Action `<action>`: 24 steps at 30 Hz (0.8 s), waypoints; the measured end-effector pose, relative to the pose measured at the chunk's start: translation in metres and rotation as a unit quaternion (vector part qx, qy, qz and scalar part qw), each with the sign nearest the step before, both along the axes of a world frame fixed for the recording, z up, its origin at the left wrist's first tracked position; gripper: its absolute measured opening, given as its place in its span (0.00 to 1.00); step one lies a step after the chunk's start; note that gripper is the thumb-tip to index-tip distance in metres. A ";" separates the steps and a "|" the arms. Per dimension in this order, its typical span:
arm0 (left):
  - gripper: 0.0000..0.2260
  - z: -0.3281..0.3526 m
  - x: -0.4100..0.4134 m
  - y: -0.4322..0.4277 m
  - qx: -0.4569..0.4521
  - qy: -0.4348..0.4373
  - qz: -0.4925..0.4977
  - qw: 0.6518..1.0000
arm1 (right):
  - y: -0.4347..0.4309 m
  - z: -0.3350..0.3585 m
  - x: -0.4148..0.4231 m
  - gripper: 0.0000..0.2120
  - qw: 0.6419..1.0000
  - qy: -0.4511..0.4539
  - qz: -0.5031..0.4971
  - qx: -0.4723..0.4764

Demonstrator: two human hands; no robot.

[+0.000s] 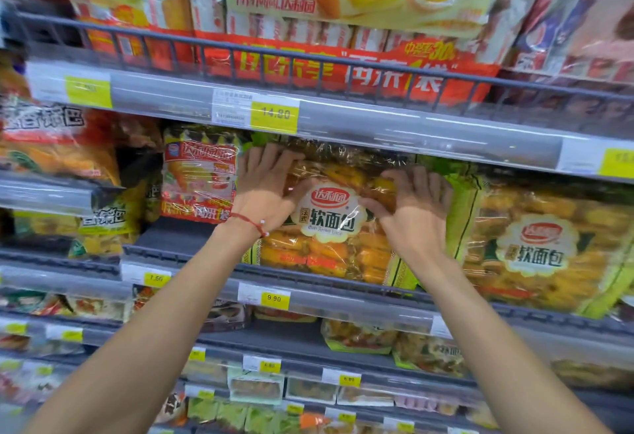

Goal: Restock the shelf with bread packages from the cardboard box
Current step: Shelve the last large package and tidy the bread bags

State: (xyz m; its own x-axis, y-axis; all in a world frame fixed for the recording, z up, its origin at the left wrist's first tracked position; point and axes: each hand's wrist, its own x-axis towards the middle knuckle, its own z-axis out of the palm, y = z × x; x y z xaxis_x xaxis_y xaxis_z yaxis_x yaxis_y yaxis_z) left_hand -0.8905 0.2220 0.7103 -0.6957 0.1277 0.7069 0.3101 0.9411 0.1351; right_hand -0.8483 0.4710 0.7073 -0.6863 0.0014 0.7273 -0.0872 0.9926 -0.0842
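Middle shelf, toward its left end: a red package stood upright, just left of the work. The left hand lay open, its fingers spread flat on the upper left corner of the bread package and the thumb on the front. The package stood upright, facing out. Its lower edge looked to sit behind the front rail of the shelf, and its top was close under the price strip of the shelf above. The right hand gripped the upper right part, fingers bent over the wrap and thumb across the front. A second bread package of the same kind stood touching on the right. The cardboard box was not in view. Risks, as judged:
- The glossy wrap could slip under the flat left hand, tipping the package forward over the rail.
- A hard shove could catch the top on the price strip or squash the soft bread.
- Pushing at the left corner could knock the red package askew.
- The right edge could ride over the neighbouring package and not sit square.
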 end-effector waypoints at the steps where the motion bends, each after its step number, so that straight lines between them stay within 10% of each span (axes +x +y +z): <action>1: 0.22 -0.002 0.001 -0.002 0.029 0.003 0.002 1.000 | 0.001 -0.002 0.002 0.30 1.000 0.002 -0.007 -0.012; 10: 0.22 -0.015 -0.002 -0.009 0.148 0.005 -0.001 0.989 | 0.003 -0.019 0.012 0.34 0.981 -0.026 0.069 -0.178; 17: 0.37 -0.064 0.028 0.008 0.438 -0.117 -0.045 0.890 | -0.030 -0.063 0.048 0.45 0.928 -0.040 0.074 -0.364; 24: 0.33 -0.075 0.015 0.015 0.478 -0.118 -0.045 0.869 | -0.021 -0.075 0.039 0.44 0.936 -0.078 0.087 -0.332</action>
State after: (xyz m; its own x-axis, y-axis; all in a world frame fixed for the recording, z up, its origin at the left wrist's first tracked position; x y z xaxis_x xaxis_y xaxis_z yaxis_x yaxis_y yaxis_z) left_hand -0.8755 0.2367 0.6351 -0.8534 -0.3772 0.3598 0.2351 0.3377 0.9114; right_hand -0.8092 0.4501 0.6321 -0.8164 0.2955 0.4962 -0.1772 0.6896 -0.7022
